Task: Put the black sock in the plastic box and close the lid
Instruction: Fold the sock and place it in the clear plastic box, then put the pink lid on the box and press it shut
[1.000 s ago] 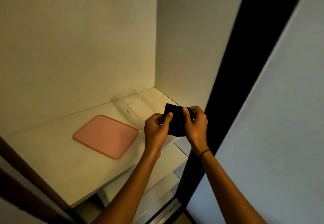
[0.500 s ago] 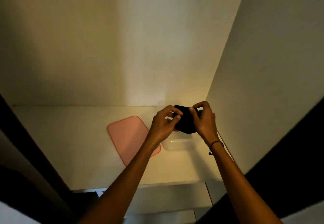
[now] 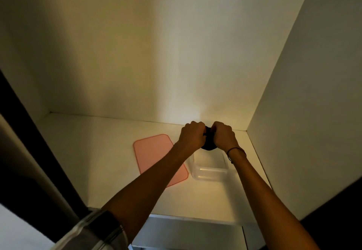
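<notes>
Both hands grip the bunched black sock point(image 3: 208, 145) between them. My left hand point(image 3: 192, 135) holds its left side and my right hand point(image 3: 223, 136) its right side, fingers curled over it. The sock hangs just above the far end of the clear plastic box point(image 3: 210, 172), which stands open on the white shelf. Most of the sock is hidden by my fingers. The pink lid point(image 3: 154, 152) lies flat on the shelf, left of the box, partly under my left forearm.
The white shelf point(image 3: 94, 163) sits inside a cabinet with a back wall point(image 3: 137, 53) and a right side wall point(image 3: 303, 93) close to the box. A dark door edge point(image 3: 29, 161) stands at the left. A lower shelf front shows below.
Both hands moved forward and down with the sock, bunching it tighter over the far end of the box. The camera view shifted closer and lower.
</notes>
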